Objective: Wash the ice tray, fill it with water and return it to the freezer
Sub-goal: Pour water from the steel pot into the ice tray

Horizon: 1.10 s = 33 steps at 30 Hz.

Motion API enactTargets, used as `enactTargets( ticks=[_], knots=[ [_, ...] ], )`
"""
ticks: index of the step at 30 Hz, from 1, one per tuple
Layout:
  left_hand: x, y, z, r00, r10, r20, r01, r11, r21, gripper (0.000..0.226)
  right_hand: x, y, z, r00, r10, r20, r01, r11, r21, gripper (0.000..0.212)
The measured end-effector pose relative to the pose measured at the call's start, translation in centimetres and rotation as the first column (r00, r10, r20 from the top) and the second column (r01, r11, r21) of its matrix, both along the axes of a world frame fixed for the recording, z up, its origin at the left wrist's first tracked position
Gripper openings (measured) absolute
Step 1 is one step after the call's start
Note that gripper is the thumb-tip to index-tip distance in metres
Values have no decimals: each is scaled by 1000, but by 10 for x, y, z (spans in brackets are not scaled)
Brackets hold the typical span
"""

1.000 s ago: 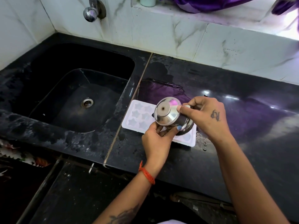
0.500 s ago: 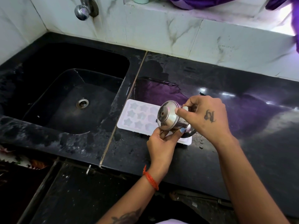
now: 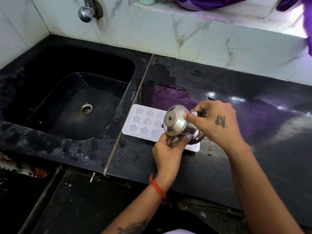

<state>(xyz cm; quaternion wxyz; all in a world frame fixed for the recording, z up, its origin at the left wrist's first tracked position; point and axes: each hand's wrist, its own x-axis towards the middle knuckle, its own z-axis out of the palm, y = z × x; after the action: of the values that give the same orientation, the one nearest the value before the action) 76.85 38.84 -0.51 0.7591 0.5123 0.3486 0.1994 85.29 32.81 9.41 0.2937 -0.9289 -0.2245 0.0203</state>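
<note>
A white ice tray with star-shaped cells lies flat on the black counter, just right of the sink. Over its right end I hold a small steel cup tipped on its side, base toward me and mouth facing down and away over the tray. My right hand grips the cup from above, fingers curled round its rim. My left hand holds the cup from below with thumb and fingers. The tray's right cells are hidden behind the cup and hands.
A black sink with a steel drain lies to the left. A chrome tap juts from the marble wall above it. Water drops sit on the counter by the tray. Purple cloth lies on the ledge behind.
The steel cup stays tipped over the tray's right end with both hands on it; it has swung slightly, its base turning more to the left. The tray has not moved.
</note>
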Motion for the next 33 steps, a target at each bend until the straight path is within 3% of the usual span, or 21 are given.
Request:
enactTargets(
  ticks=[7, 18, 21, 27, 33],
  knots=[
    [4, -1, 2, 997, -24, -75, 37, 984, 174, 33, 8, -14, -5, 987, -68, -145, 88, 987, 138, 22],
    [8, -14, -6, 992, -125, -18, 124, 990, -61, 46, 2, -20, 2, 998, -64, 17, 66, 994, -93, 26],
    [8, -17, -8, 990, -138, 9, 139, 984, -110, 37, 0, -19, 3, 998, -34, 62, 42, 989, -140, 24],
    [8, -21, -5, 990, -135, 28, 138, 979, -151, 25, -3, -17, 2, 995, -7, 98, 25, 982, -187, 18],
    [8, -24, -6, 991, -125, 37, 129, 982, -137, 27, -3, -20, 2, 995, -1, 103, 19, 984, -175, 18]
  ],
)
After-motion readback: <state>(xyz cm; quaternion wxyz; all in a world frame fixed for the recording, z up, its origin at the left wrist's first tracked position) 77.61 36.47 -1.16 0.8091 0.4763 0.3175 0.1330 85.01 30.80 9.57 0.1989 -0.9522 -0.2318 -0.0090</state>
